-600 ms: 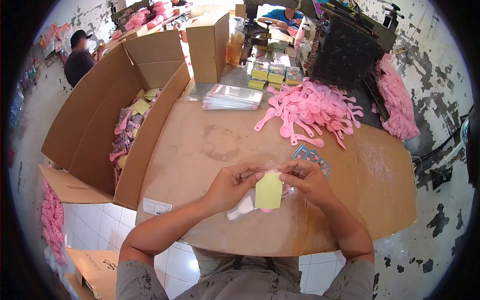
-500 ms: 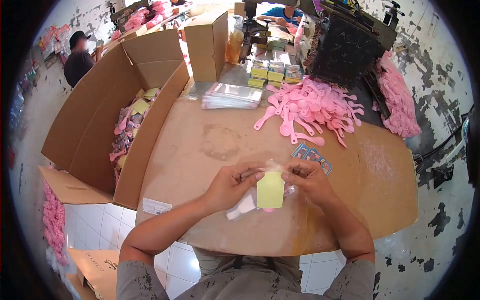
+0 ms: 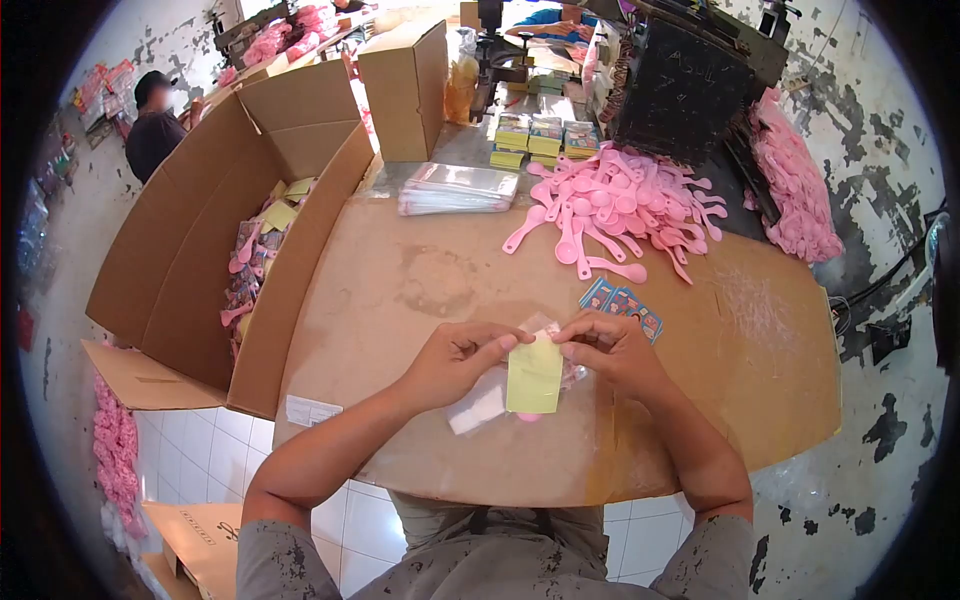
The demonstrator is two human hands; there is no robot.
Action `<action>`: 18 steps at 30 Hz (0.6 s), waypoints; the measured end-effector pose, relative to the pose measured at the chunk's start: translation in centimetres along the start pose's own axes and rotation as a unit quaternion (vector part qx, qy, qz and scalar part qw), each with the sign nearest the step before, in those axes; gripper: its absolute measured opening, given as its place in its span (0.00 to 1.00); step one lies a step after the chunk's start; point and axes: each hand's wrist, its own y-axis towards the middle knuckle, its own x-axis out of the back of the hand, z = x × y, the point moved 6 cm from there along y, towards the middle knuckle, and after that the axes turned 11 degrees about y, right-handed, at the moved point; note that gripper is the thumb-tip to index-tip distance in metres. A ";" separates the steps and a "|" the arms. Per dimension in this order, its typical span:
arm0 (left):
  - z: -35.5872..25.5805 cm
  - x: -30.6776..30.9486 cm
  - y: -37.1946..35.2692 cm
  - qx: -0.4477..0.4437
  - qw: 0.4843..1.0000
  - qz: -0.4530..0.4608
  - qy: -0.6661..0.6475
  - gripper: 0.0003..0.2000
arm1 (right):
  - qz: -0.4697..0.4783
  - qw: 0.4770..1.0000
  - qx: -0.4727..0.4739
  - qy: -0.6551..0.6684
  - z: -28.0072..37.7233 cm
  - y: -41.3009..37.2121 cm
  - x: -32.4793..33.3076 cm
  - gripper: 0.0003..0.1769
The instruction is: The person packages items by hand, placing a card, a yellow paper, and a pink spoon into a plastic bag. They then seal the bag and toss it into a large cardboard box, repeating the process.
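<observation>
My left hand (image 3: 452, 362) and my right hand (image 3: 618, 358) face each other over the table, thumbs and fingers pinched at the top of a clear plastic bag (image 3: 541, 323). A pale yellow card (image 3: 534, 376) shows flat at the front of the bag, hanging below my fingertips. Something pink (image 3: 529, 417) peeks out beneath the card's lower edge. Behind and left of it lies a whitish plastic piece (image 3: 476, 405) on the tabletop. Just beyond my right hand, several blue printed cards (image 3: 622, 303) are fanned out.
A heap of pink spoons (image 3: 620, 205) covers the table's far right. Stacked clear bags (image 3: 460, 188) and bundled cards (image 3: 546, 140) sit at the back. To the left stands an open cardboard box (image 3: 300, 270) with packed items inside. A person (image 3: 157, 125) is beyond it.
Both hands still pinch the bag's top, and the plastic there now stands up more above my fingers. The yellow card has tilted slightly. The view has shifted a little.
</observation>
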 end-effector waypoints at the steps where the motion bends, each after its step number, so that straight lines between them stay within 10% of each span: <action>1: 0.3 0.0 0.1 0.004 1.000 0.006 0.018 0.12 | 0.003 1.000 -0.004 0.005 -0.2 0.0 0.1 0.10; 14: -1.3 -0.4 0.2 -0.067 0.993 -0.037 -0.092 0.20 | 0.016 0.998 -0.055 -0.017 0.1 -0.2 -0.9 0.18; 18: 0.1 -0.4 0.0 0.047 0.997 0.054 0.027 0.21 | -0.001 0.999 0.025 0.020 0.4 -0.2 -0.1 0.16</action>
